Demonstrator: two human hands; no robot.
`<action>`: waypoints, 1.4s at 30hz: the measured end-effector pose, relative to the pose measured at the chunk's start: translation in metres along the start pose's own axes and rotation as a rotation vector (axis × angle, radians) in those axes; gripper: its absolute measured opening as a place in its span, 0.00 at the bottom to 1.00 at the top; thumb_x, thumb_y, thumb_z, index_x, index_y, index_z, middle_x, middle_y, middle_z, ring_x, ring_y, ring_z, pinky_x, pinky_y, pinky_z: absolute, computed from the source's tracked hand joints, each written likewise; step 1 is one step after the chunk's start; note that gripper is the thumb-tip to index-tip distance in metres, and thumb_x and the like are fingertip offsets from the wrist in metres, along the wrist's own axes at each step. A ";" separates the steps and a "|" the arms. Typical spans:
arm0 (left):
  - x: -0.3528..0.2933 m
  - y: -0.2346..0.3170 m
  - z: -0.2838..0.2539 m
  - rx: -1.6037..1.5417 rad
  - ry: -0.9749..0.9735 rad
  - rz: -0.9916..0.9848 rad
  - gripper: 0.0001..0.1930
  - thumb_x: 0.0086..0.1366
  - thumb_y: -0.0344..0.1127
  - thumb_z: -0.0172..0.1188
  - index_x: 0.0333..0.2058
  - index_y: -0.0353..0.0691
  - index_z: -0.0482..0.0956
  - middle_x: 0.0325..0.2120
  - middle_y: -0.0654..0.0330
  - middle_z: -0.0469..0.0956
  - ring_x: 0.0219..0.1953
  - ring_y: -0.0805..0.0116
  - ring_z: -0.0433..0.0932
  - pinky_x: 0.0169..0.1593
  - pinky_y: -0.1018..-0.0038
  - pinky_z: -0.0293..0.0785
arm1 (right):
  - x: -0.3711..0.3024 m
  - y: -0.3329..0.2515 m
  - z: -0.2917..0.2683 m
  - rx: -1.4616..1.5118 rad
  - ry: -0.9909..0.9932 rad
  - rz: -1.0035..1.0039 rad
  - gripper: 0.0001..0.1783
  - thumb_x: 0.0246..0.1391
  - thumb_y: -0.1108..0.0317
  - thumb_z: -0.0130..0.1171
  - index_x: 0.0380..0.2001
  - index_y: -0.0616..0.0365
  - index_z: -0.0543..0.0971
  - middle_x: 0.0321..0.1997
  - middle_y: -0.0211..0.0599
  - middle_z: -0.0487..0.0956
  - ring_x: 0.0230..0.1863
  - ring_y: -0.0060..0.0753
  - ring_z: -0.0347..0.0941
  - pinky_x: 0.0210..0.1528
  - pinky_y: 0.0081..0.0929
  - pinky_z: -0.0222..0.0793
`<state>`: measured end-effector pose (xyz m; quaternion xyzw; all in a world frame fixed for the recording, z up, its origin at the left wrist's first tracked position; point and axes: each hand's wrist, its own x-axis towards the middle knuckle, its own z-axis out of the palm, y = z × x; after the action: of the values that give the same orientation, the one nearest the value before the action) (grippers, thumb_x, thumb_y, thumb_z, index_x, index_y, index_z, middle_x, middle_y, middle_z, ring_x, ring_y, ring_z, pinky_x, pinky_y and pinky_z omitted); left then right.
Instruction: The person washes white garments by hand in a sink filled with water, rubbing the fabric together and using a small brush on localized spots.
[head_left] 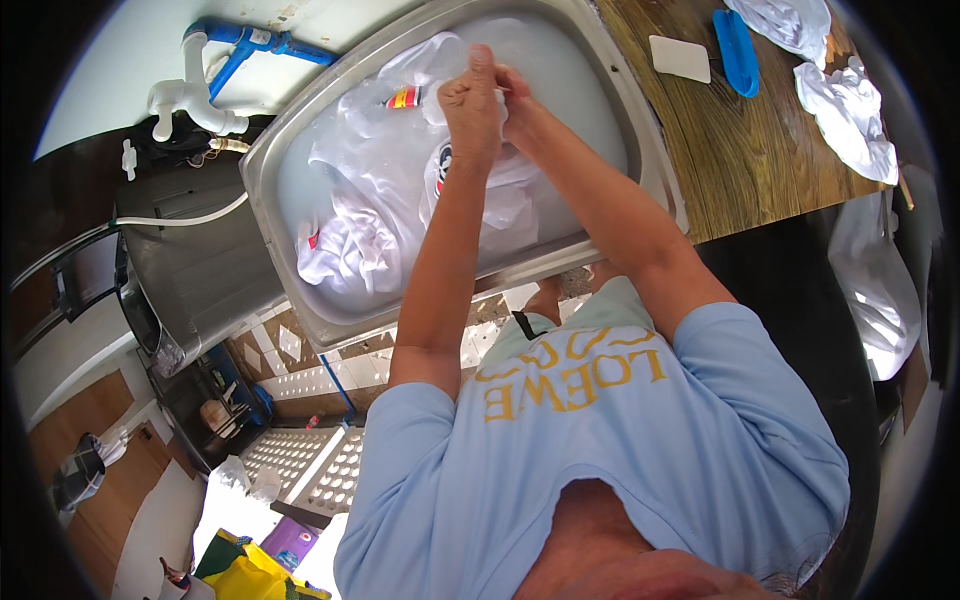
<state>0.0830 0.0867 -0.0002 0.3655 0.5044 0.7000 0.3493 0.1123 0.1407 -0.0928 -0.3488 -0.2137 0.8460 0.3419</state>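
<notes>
The sink (pixel 660 187) holds cloudy water (pixel 575 80) and soaking white cloth (pixel 372 160), probably soft, slippery and heavy, best gripped by a thick gathered fold. Toward the sink's far side, left hand (pixel 472 112) and right hand (pixel 522 108) press together, curled on bunched cloth.

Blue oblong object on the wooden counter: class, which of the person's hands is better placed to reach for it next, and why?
Probably the right hand: it is nearer the blue oblong object, and its forearm lies toward the wooden counter. The left hand is farther left.
</notes>
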 end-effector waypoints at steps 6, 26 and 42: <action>0.025 -0.022 -0.047 0.862 0.005 0.418 0.16 0.56 0.30 0.63 0.12 0.33 0.72 0.09 0.65 0.70 0.13 0.73 0.63 0.27 0.72 0.74 | -0.038 -0.001 0.052 -0.218 0.039 -0.248 0.18 0.60 0.53 0.51 0.42 0.56 0.74 0.42 0.35 0.75 0.39 0.32 0.72 0.44 0.29 0.70; 0.047 0.010 -0.110 0.138 0.108 -0.298 0.25 0.57 0.52 0.65 0.13 0.40 0.70 0.13 0.66 0.68 0.15 0.76 0.66 0.23 0.78 0.67 | -0.017 -0.034 0.031 0.527 0.075 0.090 0.19 0.57 0.58 0.58 0.18 0.48 0.63 0.15 0.22 0.57 0.17 0.20 0.52 0.21 0.22 0.56; -0.008 0.027 -0.122 0.455 -0.373 0.121 0.11 0.47 0.11 0.61 0.26 0.35 0.79 0.26 0.66 0.72 0.31 0.78 0.71 0.39 0.81 0.68 | 0.002 -0.031 0.018 0.460 -0.274 -0.061 0.26 0.60 0.45 0.49 0.13 0.43 0.60 0.07 0.22 0.51 0.10 0.22 0.47 0.14 0.23 0.44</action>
<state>-0.0219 0.0179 -0.0028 0.5861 0.5529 0.5092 0.3025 0.1113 0.1604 -0.0633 -0.1379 -0.0707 0.9009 0.4054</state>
